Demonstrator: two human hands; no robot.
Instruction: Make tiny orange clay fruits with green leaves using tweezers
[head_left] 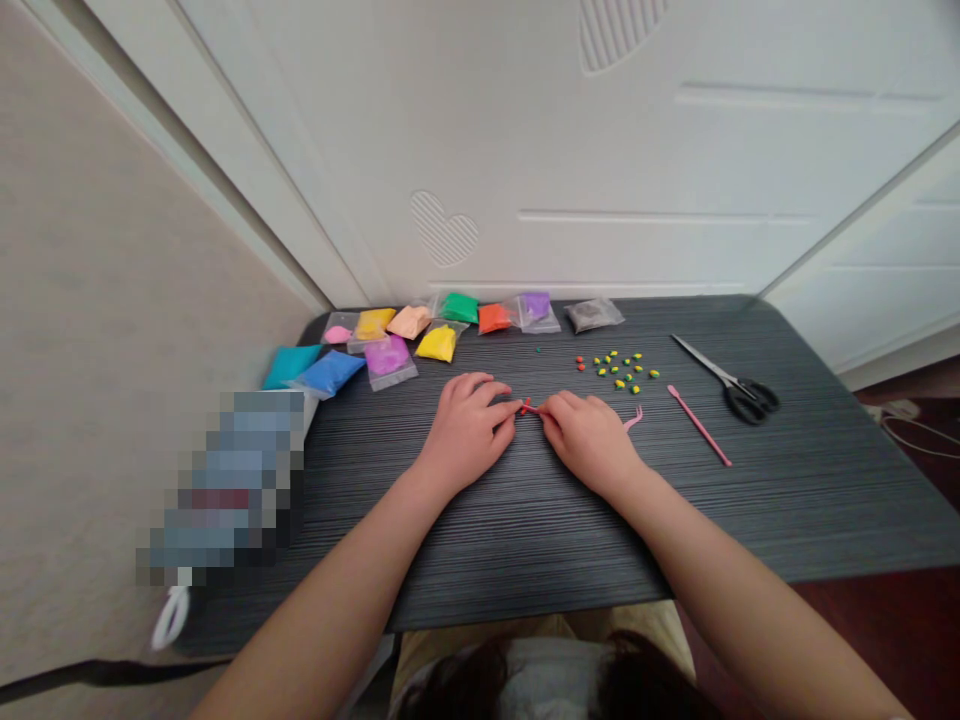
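Dark tabletop point(465, 540) here, little coloured bags point(438, 345) lined along its back edge. Left hand point(472, 425) is splayed mid-tabletop, grip released, forefinger against the red bit point(526, 407). Right hand point(589, 435) has its grip pinched on a thin pale stick point(534, 408), pointing left, long axis roughly parallel to the front edge. That tiny red bit sits between the hands, long axis looking mostly front-to-back.

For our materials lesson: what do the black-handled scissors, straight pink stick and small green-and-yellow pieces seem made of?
Black-handled scissors: greyish, glinting blades, probably metal; dark handles, likely plastic.
Straight pink stick: probably plastic, evenly coloured, smooth.
Small green-and-yellow pieces: matte, unevenly rounded, perhaps modelling clay.
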